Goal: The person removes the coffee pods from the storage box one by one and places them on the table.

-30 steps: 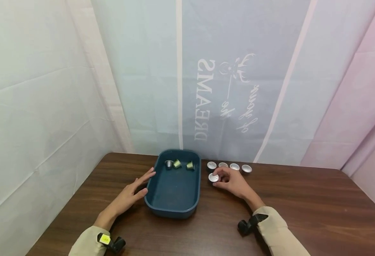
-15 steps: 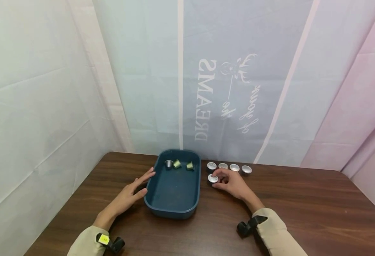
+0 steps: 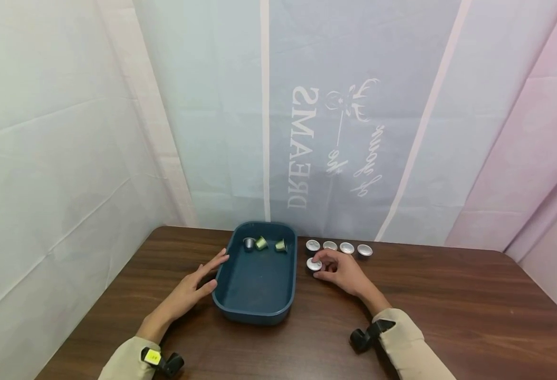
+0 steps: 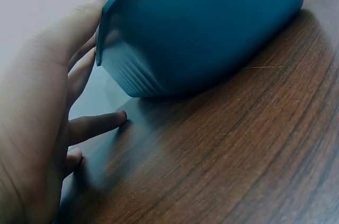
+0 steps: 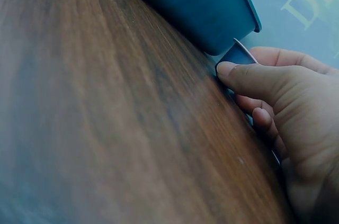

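Note:
Between thumb and fingers my right hand [image 3: 342, 272] pinches a coffee capsule [image 3: 314, 264], its silver foil lid facing up, close to the tabletop. The right wrist view shows the dark side of this capsule [image 5: 234, 56] under the thumb, just beside the bin. My left hand [image 3: 190, 289] rests its fingertips on the left rim of the blue plastic bin [image 3: 258, 319], fingers extended. In the bin, near its far end, lie a dark grey capsule [image 3: 249, 244] and two green capsules, one green capsule [image 3: 261, 243] beside it and another green capsule [image 3: 280, 246] farther right.
Several capsules stand lid up in a row behind the right hand, from the leftmost capsule [image 3: 313, 245] to the rightmost capsule [image 3: 365, 250]. The brown wooden table [image 3: 430, 301] meets a hanging printed cloth [image 3: 231, 132] at its back edge.
The pinched capsule has shifted very slightly left and tilted more level, with the right hand still on it. The left hand keeps its place at the bin.

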The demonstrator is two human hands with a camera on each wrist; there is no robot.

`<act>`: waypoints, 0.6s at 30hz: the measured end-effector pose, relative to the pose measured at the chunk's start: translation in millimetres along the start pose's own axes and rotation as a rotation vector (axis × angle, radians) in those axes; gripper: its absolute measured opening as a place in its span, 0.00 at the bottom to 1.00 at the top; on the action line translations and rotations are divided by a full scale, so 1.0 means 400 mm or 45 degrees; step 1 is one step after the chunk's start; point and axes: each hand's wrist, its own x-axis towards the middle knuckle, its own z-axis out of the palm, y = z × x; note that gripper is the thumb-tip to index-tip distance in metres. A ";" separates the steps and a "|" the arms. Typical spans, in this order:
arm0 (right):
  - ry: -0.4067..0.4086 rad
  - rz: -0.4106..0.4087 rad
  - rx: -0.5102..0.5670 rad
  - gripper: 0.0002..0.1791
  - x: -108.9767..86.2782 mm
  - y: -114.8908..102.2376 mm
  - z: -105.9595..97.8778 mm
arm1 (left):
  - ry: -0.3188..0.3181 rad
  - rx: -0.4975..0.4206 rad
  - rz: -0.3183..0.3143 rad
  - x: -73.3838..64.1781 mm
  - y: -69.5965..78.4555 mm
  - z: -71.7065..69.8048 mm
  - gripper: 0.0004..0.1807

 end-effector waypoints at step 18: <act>-0.019 -0.032 -0.015 0.20 -0.003 0.004 -0.001 | 0.000 0.004 -0.011 -0.001 0.004 -0.002 0.30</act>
